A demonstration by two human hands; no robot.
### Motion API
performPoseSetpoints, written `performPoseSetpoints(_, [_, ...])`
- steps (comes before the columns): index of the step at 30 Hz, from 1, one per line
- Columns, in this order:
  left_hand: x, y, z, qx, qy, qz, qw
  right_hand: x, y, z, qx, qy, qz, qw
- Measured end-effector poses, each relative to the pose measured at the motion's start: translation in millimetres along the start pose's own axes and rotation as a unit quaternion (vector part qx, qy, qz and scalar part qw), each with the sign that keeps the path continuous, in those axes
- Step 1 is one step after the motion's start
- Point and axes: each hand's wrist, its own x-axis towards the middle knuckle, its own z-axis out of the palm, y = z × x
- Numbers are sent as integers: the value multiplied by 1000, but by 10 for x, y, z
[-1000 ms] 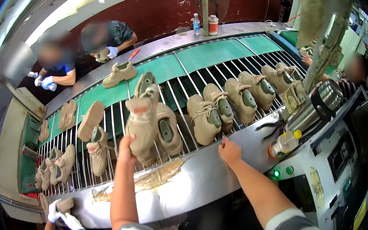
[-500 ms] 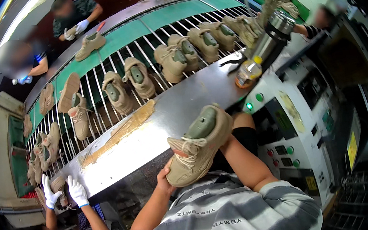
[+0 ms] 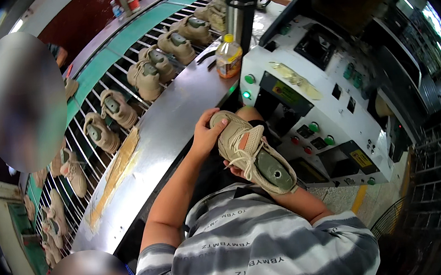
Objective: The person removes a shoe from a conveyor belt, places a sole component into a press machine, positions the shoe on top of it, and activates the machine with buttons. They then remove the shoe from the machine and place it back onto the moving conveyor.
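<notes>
A beige lace-up sneaker (image 3: 244, 146) with a dark green last in its opening is in both my hands, in front of my chest. Its toe points up and away to the left, its heel toward my right forearm. My left hand (image 3: 208, 132) grips the toe end, thumb on top. My right hand (image 3: 237, 170) holds the shoe from beneath; only some fingertips show at its side, and the rest is hidden behind the shoe.
A metal ledge (image 3: 161, 109) runs along a roller conveyor carrying several similar sneakers (image 3: 144, 80). A drink bottle (image 3: 229, 57) and a steel thermos (image 3: 241, 14) stand at its far end. A white machine with buttons (image 3: 295, 103) is at right. Other people are at left.
The sneaker has been turned round: its toe, earlier toward the lower left, now points up and away. My left hand has moved up with the toe. The view has swung right.
</notes>
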Motion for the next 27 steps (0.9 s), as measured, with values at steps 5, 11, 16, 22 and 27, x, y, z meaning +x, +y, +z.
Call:
performPoseSetpoints(5, [101,-275,326,89,-34,-25,995,-245,-89,-96,89,-37,-37,995])
performPoseSetpoints(11, [-394,-41,395,54,-189,153,968,-396,-207,-426,-17,-35,-116,992])
performPoseSetpoints(16, [-752,385,678,310,-180,254,898,-408,-270,-358,-313,42,-190,930])
performPoseSetpoints(22, [-704,240,684,351,-118,319,872,-385,-229,-295,-629,58,-325,704])
performPoseSetpoints(27, [-791,351,794,248,-83,162,951,-407,-273,-235,-511,46,-270,815])
